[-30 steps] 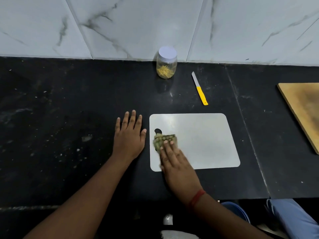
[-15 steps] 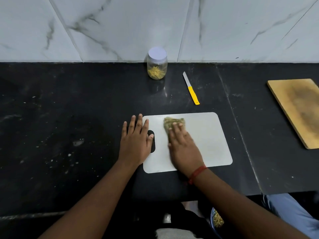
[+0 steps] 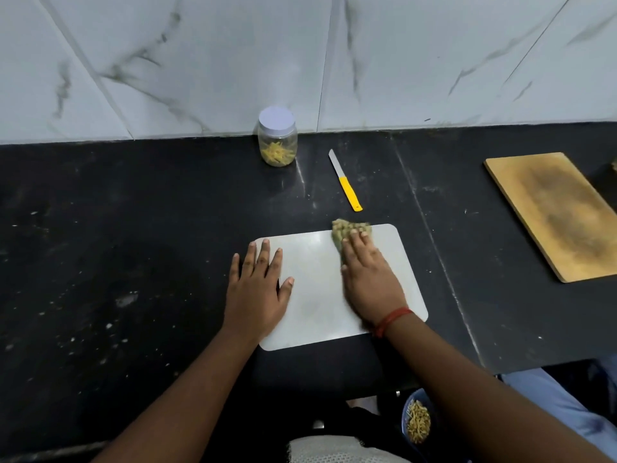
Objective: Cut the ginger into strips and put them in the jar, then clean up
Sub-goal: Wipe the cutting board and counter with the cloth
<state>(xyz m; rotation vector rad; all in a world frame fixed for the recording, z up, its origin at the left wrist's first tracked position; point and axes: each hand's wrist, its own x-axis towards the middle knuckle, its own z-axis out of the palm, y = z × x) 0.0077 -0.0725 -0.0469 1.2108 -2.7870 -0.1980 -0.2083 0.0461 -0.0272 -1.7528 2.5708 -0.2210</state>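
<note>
A white cutting board (image 3: 317, 312) lies on the black counter. My left hand (image 3: 258, 289) rests flat on the board's left edge with fingers spread. My right hand (image 3: 367, 279) presses a greenish cloth (image 3: 347, 230) with straight fingers against the board's far right corner. A clear jar (image 3: 277, 142) with a white lid stands shut by the wall and holds yellow ginger strips. A yellow-handled knife (image 3: 345, 180) lies on the counter between the jar and the board.
A wooden board (image 3: 554, 212) lies at the right of the counter. Below the counter's front edge sits a blue bowl (image 3: 409, 406) with ginger scraps. Pale specks dot the counter at the left. A marble-tiled wall backs the counter.
My right hand slid the cloth from the board's left side, near its handle hole, to the far right corner. My left hand moved from the counter onto the board's left edge.
</note>
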